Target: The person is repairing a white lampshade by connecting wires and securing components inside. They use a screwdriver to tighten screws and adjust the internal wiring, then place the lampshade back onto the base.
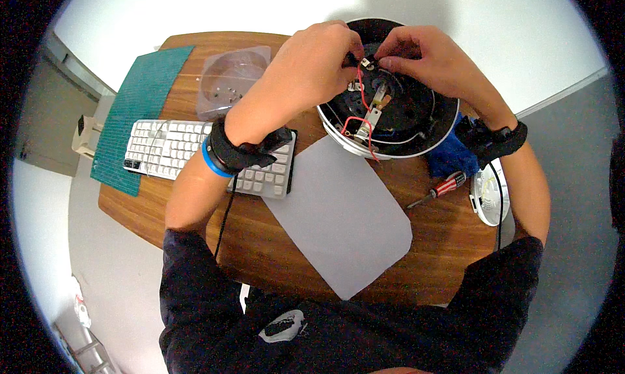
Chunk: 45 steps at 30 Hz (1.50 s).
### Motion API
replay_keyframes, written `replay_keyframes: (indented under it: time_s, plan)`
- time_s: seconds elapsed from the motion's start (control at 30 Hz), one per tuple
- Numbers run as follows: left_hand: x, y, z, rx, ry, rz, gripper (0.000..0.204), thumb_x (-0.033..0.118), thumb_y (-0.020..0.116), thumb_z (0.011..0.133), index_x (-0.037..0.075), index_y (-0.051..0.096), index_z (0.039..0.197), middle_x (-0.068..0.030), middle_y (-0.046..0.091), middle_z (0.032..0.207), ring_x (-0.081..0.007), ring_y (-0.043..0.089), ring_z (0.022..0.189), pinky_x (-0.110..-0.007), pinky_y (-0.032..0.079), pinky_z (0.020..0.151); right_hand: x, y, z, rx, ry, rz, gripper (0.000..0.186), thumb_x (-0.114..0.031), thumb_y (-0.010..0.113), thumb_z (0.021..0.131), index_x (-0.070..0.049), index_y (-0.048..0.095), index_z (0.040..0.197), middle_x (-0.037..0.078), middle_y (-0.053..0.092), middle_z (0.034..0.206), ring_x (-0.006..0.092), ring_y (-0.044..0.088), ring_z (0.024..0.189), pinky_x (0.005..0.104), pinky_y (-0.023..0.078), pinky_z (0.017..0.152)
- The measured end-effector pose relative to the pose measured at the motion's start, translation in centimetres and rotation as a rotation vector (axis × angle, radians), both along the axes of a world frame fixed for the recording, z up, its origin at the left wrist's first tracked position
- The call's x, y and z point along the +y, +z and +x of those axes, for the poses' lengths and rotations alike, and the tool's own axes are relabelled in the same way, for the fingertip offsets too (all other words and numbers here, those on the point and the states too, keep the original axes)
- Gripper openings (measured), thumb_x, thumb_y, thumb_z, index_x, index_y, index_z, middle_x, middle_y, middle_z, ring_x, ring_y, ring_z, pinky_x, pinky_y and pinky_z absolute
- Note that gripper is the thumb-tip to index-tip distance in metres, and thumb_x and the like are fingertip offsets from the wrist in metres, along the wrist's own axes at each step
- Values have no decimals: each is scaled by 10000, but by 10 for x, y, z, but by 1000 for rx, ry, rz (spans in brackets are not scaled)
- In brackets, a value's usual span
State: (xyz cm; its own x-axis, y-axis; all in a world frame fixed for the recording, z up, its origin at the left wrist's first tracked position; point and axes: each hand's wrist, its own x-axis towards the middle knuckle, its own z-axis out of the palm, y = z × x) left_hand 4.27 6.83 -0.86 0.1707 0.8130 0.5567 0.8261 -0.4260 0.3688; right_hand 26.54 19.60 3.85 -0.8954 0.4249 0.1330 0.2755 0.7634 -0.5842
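Observation:
A round white-rimmed appliance housing with a black inside (412, 123) sits at the back right of the table, with red wires (361, 87) and a metal strip (366, 123) in it. Inside it is a small black-and-metal part (368, 63). My left hand (316, 65) has its fingers curled beside this part, at the top of a red wire; what they grip is hidden. My right hand (423, 58) pinches at the part's right side; I cannot make out exactly what is between the fingertips.
The wooden table (446, 257) holds a grey mat (338, 224), white keyboard (166, 149), green cutting mat (127, 100), clear tray of small screws (231, 81), blue cloth (449, 152), red-handled screwdriver (446, 185) and round white plastic piece (487, 195). A ladder (91, 348) stands at lower left.

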Motion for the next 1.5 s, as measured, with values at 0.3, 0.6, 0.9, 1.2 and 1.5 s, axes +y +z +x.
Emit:
replay_keyframes:
  time_s: [0.3, 0.6, 0.9, 1.2, 1.5]
  plan:
    - [-5, 1, 17, -21, -43, 41, 193, 39, 825, 897, -6, 761, 1074, -187, 732, 1061, -353, 779, 957, -431, 629, 853, -1, -2, 12, 67, -18, 62, 189, -159, 800, 990, -2, 797, 1094, 127, 826, 977, 224, 784, 909, 387, 625, 872]
    - [-18, -1, 46, -105, -17, 128, 457, 46, 864, 862, 24, 548, 1191, -197, 671, 1128, -389, 769, 987, -485, 631, 833, -6, -4, 16, 53, 19, 98, 203, -171, 794, 987, -12, 797, 1112, 135, 832, 1028, 257, 786, 937, 407, 618, 900]
    - [-34, 3, 57, 54, 120, 222, 510, 138, 901, 839, 17, 582, 1217, -199, 653, 1185, -456, 713, 1097, -534, 606, 908, -24, -2, 15, -6, 22, 119, 225, -169, 791, 966, -30, 801, 1143, 141, 825, 1048, 285, 784, 989, 413, 607, 929]
    - [-30, 1, 26, -105, -112, 270, 315, 138, 917, 776, -6, 706, 960, -180, 658, 1241, -450, 692, 1076, -519, 582, 919, -24, 7, 8, -94, 39, 142, 199, -169, 794, 957, -35, 796, 1104, 136, 816, 1011, 299, 781, 971, 433, 609, 910]
    - [-56, 28, 29, -15, -50, -120, 335, 155, 857, 889, -37, 719, 1126, -241, 567, 1378, -428, 630, 1233, -509, 551, 1065, -43, 3, 11, -13, 118, 183, 153, -137, 795, 947, -25, 794, 1051, 134, 795, 978, 325, 766, 954, 421, 604, 903]
